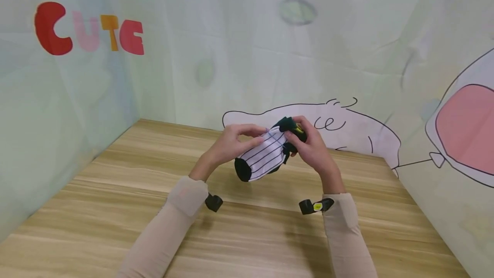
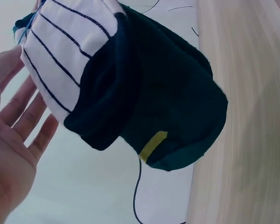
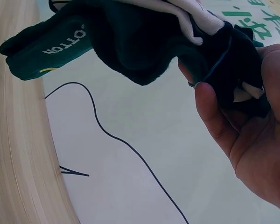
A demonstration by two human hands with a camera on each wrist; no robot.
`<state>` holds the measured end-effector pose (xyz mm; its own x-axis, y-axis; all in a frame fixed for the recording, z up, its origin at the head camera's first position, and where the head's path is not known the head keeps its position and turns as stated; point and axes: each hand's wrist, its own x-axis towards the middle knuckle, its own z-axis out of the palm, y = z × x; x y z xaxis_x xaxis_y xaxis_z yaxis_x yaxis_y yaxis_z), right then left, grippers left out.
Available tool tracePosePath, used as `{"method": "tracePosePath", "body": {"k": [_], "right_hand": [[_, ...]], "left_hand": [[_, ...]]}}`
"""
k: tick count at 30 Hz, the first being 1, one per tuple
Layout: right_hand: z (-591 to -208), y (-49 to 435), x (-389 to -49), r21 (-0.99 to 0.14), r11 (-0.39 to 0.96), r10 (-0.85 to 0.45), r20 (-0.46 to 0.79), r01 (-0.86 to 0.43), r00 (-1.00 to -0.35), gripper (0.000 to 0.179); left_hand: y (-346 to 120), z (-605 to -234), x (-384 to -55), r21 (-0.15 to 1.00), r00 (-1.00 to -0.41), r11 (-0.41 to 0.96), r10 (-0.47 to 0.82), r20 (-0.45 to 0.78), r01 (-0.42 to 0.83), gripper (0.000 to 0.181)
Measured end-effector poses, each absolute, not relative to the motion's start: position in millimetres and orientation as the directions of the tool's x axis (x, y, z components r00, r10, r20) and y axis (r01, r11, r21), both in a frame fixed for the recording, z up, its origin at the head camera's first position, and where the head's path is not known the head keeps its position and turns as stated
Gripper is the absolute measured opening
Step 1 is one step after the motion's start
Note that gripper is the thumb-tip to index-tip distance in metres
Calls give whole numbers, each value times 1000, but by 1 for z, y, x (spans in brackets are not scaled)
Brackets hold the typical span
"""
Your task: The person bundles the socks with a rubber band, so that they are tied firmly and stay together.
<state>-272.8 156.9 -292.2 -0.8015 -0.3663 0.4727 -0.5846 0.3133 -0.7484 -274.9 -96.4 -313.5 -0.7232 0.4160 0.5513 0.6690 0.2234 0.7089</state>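
A bundle of socks is held up above the table between both hands. A white sock with dark stripes [image 1: 266,153] lies along dark green socks [image 2: 168,93], which carry a yellow mark and, in the right wrist view, the white word COTTON. A thin blue strand [image 2: 29,25] crosses the striped sock near its upper end. My left hand [image 1: 237,143] pinches the striped sock's edge by that strand, its other fingers lying behind the cloth. My right hand [image 1: 310,145] grips the dark green end, thumb in front; some of its fingers are hidden by the fabric.
Below the hands lies a wood-grain table [image 1: 247,235]. Pale printed curtains [image 1: 239,46] stand at its back and sides, with red, pink and orange letters [image 1: 54,29] on the left. Small black wrist cameras [image 1: 214,202] are strapped to both sleeves.
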Motion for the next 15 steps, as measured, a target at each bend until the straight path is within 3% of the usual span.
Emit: {"method": "tracePosePath", "body": {"k": [9,15], "right_hand": [[-292,156,-271,-757,311,-392,448,-574,-804,30],[-292,152,-271,-758,310,-401,443,-574,-802,32]], "left_hand": [[-93,-314,-275,686,-717,237,371,591,688,19],[-89,-313,-273,714,-741,238,365,563,659,30]]}}
